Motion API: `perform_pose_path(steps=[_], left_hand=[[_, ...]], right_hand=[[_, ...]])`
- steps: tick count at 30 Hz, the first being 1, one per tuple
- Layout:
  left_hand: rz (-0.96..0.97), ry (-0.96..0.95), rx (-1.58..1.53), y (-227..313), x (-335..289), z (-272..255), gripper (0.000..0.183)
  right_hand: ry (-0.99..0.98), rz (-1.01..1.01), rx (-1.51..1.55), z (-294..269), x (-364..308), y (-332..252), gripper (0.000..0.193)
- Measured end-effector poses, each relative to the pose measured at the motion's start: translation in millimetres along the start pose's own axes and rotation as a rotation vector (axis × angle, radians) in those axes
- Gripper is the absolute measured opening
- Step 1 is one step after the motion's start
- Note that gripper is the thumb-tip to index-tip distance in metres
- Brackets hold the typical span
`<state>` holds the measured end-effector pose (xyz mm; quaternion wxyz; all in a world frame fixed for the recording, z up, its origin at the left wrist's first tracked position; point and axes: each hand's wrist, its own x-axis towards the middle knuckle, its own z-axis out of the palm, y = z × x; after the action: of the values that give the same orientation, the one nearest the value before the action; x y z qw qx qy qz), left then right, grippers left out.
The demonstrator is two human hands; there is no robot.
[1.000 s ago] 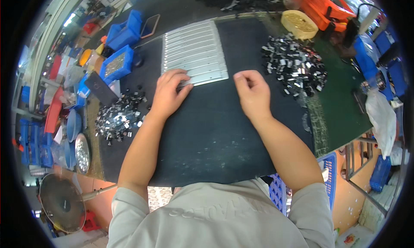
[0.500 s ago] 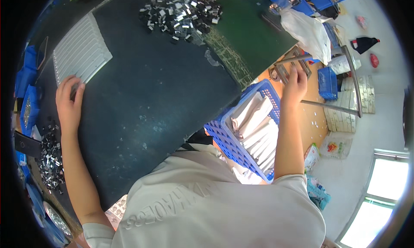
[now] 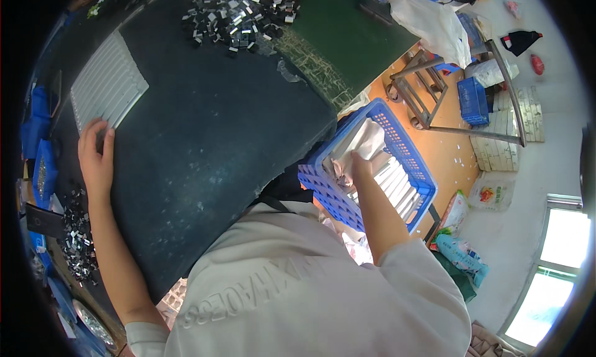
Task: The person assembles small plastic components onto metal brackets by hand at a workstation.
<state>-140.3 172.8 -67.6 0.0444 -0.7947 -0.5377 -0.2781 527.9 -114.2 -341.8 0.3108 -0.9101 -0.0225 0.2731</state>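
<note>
My left hand [image 3: 96, 158] is at the near corner of a white ridged tray [image 3: 110, 77] on the dark work mat [image 3: 192, 140], its curled fingers and thumb closed on the tray's edge. To the right, my right hand [image 3: 361, 164] reaches down into a blue plastic basket [image 3: 406, 136] beside the table. It touches a stack of pale, flat, paper-like pieces [image 3: 394, 183] there. A crumpled pale sheet [image 3: 370, 136] lies just beyond that hand. The right fingertips are hidden, so their grip does not show.
A heap of small black and silver parts [image 3: 242, 18] lies on the table's far side. More such parts [image 3: 79, 242] are at the left, near blue bins [image 3: 43, 171]. Past the basket, a metal-framed trolley [image 3: 428, 102] stands on the floor beside a blue crate [image 3: 473, 101].
My right hand has come from above the trolley frame, nearer and leftward, down into the basket. My left hand stays at the tray's corner. The whole view has shifted slightly.
</note>
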Motion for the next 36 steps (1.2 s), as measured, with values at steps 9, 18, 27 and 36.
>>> perform_pose_path(steps=[9,18,27,36], left_hand=[[0.031,0.007,-0.015,13,-3,-15,0.021],[0.033,0.008,-0.017,6,-10,-14,0.024],[0.016,0.002,-0.041,-7,-10,-9,0.025],[0.020,0.098,-0.010,23,-7,-20,0.026]], right_hand=[[0.109,0.005,-0.033,-14,25,31,0.072],[-0.027,-0.001,0.451,-97,-47,0,0.068],[-0.521,0.122,0.874,-137,-50,19,0.070],[-0.494,-0.322,0.815,-181,-97,-104,0.067]])
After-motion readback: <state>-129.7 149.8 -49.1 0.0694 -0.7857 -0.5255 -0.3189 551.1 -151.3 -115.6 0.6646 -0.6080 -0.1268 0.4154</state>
